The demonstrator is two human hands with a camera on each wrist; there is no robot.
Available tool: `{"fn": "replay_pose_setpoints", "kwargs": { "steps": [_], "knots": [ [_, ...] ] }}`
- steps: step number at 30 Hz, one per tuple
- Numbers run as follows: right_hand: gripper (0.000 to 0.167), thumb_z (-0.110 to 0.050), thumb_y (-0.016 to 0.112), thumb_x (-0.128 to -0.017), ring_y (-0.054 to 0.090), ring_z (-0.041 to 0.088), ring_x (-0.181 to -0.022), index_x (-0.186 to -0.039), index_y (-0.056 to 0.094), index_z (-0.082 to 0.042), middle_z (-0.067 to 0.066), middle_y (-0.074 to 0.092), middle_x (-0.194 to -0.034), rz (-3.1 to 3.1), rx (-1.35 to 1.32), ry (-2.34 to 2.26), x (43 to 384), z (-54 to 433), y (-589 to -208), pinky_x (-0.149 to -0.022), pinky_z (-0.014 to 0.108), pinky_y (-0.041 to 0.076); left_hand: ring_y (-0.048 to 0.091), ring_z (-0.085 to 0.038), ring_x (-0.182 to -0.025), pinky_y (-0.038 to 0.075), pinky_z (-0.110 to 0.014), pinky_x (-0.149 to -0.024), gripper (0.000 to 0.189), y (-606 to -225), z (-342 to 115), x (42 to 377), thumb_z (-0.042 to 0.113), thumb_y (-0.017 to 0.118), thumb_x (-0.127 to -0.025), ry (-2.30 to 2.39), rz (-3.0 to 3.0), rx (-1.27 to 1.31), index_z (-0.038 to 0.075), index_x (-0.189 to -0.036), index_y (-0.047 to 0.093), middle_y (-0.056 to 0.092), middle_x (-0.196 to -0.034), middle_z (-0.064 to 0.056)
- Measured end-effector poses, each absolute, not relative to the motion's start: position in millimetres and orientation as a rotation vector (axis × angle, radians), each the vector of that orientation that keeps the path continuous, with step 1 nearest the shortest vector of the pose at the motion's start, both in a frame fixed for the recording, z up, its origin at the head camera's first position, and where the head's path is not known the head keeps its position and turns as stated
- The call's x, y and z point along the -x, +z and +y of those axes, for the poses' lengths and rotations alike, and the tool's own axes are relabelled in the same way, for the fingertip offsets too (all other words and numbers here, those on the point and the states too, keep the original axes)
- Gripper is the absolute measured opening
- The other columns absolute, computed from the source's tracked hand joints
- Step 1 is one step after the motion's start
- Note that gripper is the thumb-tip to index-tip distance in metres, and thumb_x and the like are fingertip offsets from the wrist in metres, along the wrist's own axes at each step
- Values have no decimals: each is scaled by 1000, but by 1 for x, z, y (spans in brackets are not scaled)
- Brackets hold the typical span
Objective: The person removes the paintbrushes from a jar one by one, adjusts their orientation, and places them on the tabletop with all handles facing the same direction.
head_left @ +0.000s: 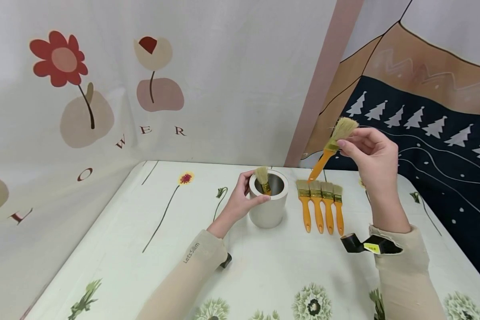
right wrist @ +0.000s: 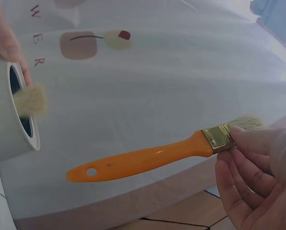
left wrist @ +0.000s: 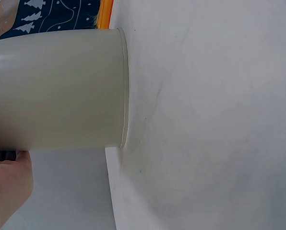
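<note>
My right hand [head_left: 370,153] pinches a paintbrush [right wrist: 148,160] by its metal band, raised above the table with bristles up and the orange handle slanting down to the left. A pale cylindrical pot [head_left: 267,213] stands upright on the table, and my left hand [head_left: 244,195] grips its left side and rim. Inside the pot another paintbrush [head_left: 262,176] leans with its bristles above the rim; its handle is mostly hidden. Right of the pot, several orange-handled paintbrushes [head_left: 316,202] lie side by side, bristles away from me. The left wrist view shows the pot wall [left wrist: 61,91] up close.
A white cloth with printed flowers covers the table [head_left: 176,266]. Behind it hangs a pale curtain [head_left: 232,89] with flower prints, and a dark cloth with printed trees [head_left: 416,129] hangs at the right. Black devices [head_left: 368,244] are strapped at the wrists.
</note>
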State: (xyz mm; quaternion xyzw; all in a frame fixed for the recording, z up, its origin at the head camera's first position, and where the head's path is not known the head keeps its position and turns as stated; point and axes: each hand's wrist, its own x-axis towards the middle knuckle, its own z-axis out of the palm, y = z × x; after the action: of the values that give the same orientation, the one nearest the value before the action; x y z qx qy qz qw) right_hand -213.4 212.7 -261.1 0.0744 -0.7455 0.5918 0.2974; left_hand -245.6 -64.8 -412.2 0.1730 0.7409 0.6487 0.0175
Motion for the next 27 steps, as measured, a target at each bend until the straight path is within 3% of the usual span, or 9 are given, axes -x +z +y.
{"fn": "replay_pose_setpoints", "kwargs": {
  "steps": [6,13,19,27],
  "knots": [
    [17,-3,74,-87,70,0,-82,-100,72,-13,-19,73,-91,-1983,-116,1582,215,224,-264,-73,10,56,28,-27,-152,20,-45,-127,105,-413,-65,246,58,82,-74,2011,2310,-539,9,-149,28,38,-157,-12],
    [16,-4,75,-86,70,-1,-81,-99,72,-13,-18,73,-90,-1957,-53,1602,218,238,-271,-71,9,56,27,-26,-152,19,-45,-128,94,-412,-65,245,42,83,-80,2011,2313,-541,10,-150,28,37,-157,-11],
    [17,-5,74,-87,69,-4,-81,-98,71,-18,-23,71,-88,-1996,29,1572,221,246,-276,-71,8,55,27,-26,-152,19,-45,-127,102,-413,-65,246,53,83,-76,2013,2310,-539,9,-149,28,37,-157,-12],
    [16,-11,74,-89,66,-8,-80,-101,70,-21,-27,67,-85,-2062,114,1507,228,260,-286,-71,6,54,28,-27,-151,20,-45,-127,102,-413,-65,246,53,83,-75,2020,2309,-544,9,-149,28,38,-157,-12]
  ]
}}
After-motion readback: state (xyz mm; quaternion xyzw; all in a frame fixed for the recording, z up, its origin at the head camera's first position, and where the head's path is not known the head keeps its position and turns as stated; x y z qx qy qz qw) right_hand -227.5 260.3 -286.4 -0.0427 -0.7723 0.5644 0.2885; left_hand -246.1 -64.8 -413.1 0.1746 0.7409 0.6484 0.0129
